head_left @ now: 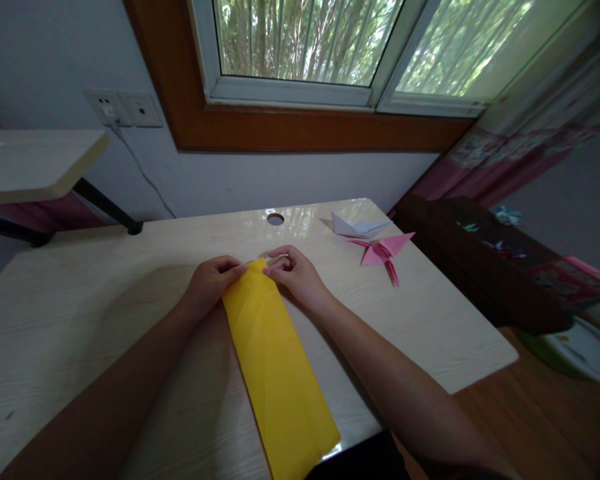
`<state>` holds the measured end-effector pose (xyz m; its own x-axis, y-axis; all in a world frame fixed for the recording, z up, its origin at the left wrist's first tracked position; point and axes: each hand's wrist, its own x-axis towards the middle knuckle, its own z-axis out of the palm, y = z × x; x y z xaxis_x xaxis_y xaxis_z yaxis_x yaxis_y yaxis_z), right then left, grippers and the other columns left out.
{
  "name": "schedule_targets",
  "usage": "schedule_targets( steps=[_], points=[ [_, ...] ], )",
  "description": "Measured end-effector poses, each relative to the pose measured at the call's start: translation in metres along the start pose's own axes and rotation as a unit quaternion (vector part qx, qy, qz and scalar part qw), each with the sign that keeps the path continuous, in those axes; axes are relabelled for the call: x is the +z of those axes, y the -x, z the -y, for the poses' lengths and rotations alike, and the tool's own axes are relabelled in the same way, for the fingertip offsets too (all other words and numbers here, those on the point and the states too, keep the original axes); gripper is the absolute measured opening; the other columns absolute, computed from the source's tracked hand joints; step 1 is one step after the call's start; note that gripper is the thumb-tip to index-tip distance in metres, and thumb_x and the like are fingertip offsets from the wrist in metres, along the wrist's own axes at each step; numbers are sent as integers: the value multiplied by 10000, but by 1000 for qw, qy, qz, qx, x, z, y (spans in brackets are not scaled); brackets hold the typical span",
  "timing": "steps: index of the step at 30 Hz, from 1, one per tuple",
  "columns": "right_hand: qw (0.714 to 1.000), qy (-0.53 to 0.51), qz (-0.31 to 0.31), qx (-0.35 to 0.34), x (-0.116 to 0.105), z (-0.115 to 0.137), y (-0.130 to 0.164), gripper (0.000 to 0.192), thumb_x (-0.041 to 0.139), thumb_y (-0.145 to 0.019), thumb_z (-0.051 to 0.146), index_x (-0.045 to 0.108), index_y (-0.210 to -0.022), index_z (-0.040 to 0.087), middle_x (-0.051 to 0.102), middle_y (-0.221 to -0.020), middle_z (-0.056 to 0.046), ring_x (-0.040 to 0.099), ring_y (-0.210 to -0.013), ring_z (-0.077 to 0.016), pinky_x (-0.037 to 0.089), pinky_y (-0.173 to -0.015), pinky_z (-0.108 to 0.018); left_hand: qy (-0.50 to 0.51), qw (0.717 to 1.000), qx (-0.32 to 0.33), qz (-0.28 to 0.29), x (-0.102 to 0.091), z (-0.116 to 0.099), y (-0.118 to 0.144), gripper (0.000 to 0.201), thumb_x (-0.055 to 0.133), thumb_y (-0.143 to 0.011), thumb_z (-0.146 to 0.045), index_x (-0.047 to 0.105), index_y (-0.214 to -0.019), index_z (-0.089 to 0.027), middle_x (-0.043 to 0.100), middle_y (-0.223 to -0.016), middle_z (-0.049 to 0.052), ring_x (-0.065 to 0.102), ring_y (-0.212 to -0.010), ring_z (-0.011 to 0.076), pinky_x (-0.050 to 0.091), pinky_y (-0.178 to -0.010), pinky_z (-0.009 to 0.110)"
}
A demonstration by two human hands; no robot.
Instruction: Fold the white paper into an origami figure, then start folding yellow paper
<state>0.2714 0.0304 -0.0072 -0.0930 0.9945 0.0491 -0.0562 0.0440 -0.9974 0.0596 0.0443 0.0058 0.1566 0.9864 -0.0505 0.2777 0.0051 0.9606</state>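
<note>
A long folded strip of yellow paper (277, 367) lies lengthwise on the pale desk, running from near my body toward the window. My left hand (213, 281) is closed at the far left corner, thumb on top of the paper. At the far right corner, my right hand (297, 275) pinches the edge between thumb and fingers. Faint creases cross the yellow surface. To the right of my hands, a pink origami bird (381, 251) and a white folded paper boat (357, 227) rest on the desk.
The pale desk (415, 327) has a round cable hole (275, 219) near its back edge. A raised shelf (35, 160) stands at left, below a wall socket (107, 107) with a plugged cable. Right of the desk is a dark wooden cabinet (470, 267).
</note>
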Motion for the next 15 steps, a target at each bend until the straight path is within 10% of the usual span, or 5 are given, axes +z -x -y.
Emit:
schedule_targets(
  steps=[15],
  points=[
    [1000,4,26,8,0,0,2,389,796,-737,331,603,-1062,240,619,-695,64,578,-639,-130,432,-616,-258,-25,1000,12,-4,-1,6,-2,331,746,-772,-514,754,-814,-186,730,-786,26,621,-720,191,436,-621,263]
  ],
)
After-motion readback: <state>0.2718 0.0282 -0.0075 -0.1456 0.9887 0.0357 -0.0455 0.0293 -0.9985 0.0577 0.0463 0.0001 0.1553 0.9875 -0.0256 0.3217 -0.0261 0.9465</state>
